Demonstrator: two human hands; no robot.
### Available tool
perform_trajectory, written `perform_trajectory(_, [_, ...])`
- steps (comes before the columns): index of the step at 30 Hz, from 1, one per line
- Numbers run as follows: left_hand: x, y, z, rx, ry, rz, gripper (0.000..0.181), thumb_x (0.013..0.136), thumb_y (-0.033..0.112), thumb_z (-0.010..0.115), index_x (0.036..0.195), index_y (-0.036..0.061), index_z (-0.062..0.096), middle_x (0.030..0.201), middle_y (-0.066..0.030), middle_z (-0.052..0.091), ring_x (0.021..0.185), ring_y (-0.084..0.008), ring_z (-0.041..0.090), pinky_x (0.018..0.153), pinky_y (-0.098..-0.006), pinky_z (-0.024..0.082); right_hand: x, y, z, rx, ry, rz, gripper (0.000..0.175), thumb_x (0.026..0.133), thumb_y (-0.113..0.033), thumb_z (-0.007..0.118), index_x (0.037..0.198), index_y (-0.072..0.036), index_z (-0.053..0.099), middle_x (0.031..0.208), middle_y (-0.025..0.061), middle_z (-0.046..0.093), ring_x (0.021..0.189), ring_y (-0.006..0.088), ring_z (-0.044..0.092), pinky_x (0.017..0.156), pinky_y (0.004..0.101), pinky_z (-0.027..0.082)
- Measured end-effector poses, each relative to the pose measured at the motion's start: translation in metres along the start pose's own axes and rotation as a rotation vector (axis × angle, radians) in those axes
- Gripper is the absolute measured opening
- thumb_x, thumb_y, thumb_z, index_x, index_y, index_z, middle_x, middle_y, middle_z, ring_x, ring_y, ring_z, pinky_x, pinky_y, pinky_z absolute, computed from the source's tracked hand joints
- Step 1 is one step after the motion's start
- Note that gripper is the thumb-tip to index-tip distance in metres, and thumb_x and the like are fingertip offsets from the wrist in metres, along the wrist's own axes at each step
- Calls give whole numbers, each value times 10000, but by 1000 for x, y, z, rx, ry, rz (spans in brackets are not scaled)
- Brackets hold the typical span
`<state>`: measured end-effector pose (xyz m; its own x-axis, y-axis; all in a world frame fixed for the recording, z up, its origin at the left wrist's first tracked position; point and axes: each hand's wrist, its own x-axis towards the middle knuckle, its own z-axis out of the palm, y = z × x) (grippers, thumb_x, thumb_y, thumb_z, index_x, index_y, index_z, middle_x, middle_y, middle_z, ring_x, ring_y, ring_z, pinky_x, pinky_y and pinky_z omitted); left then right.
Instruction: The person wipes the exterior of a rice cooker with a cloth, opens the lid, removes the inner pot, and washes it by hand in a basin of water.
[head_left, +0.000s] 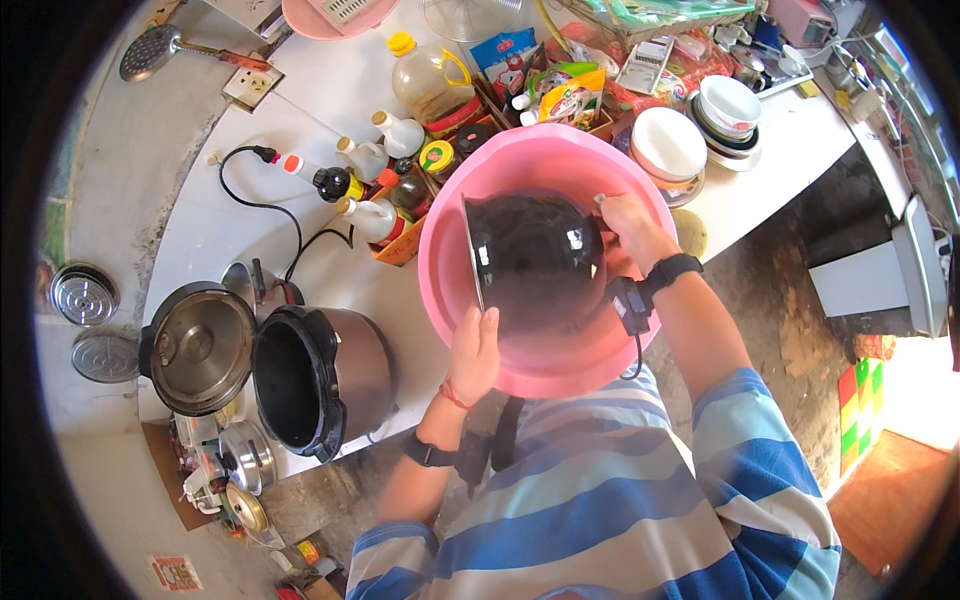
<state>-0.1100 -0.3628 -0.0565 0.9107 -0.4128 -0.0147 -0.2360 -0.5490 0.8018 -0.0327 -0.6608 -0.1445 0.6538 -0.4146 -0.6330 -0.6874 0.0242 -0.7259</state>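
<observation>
A dark inner cooking pot (529, 259) lies tilted on its side within a pink plastic basin (442, 225), its metal rim facing left. My left hand (476, 356) is at the lower end of that rim, fingers stretched up along it; the far side of the grip is hidden. At the pot's rounded right side is my right hand (626, 217), fingers bent around something small and pale, perhaps a cloth or scrubber. Left of the basin stands an electric pressure cooker (360, 375) with an empty dark cavity and its lid (199, 345) swung up.
Behind the basin, a cardboard box (401, 247) holds bottles and jars, with an oil jug (431, 82) beyond. Stacked white bowls (667, 142) stand to the right. A black power cord (251, 202) crosses the white counter (195, 225) towards the cooker. A bin (862, 277) is farther right.
</observation>
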Motion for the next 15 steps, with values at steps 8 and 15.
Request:
perform_trajectory(8, [16,24,-4,-164,-206,-23,282,936,222,493,1047,-37,486,803,-121,549,743,-215,528,699,-329,435,81,73,-2,-522,-80,74,217,837,-203,543,788,-27,661,682,119,614,556,239,572,496,421,445])
perform_trajectory(15, [41,32,17,-228,170,100,240,948,175,461,1083,-20,499,847,-177,606,764,-314,593,699,-373,451,-108,-31,4,-10,147,-831,190,840,-50,549,992,-9,656,930,188,657,888,312,635,813,377,489])
